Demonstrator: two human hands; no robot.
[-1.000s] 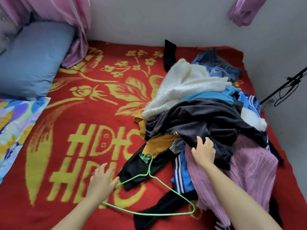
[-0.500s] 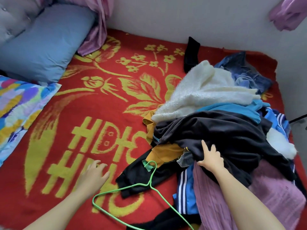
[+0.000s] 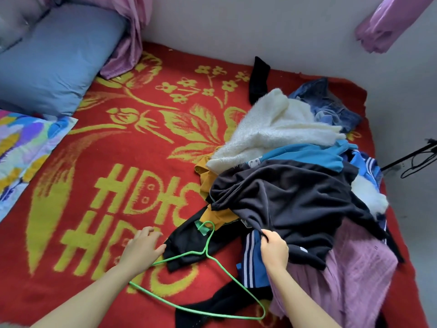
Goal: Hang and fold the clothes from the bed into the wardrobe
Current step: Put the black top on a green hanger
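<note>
A heap of clothes covers the right half of the red and yellow bed blanket (image 3: 123, 162). On top of the heap lies a dark grey garment (image 3: 290, 200). My right hand (image 3: 274, 252) pinches its lower edge. Around it lie a white fluffy sweater (image 3: 274, 129), a blue top (image 3: 307, 155), jeans (image 3: 328, 102), a pink knit (image 3: 354, 275), a striped blue piece (image 3: 253, 263) and black garments (image 3: 189, 242). A green wire hanger (image 3: 212, 263) rests on the blanket and the black cloth. My left hand (image 3: 144, 245) hovers with spread fingers beside the hanger's left arm, holding nothing.
A blue pillow (image 3: 54, 58) and a flowered pillow (image 3: 21, 147) lie at the left. Pink curtain cloth (image 3: 132, 31) hangs at the back left, more pink cloth (image 3: 387, 22) at the top right. A grey wall bounds the bed behind and to the right. A black stand (image 3: 411, 157) leans right.
My right hand went from lying flat on the dark grey garment to pinching its lower edge. My left hand stays near the hanger. The view shifted between frames.
</note>
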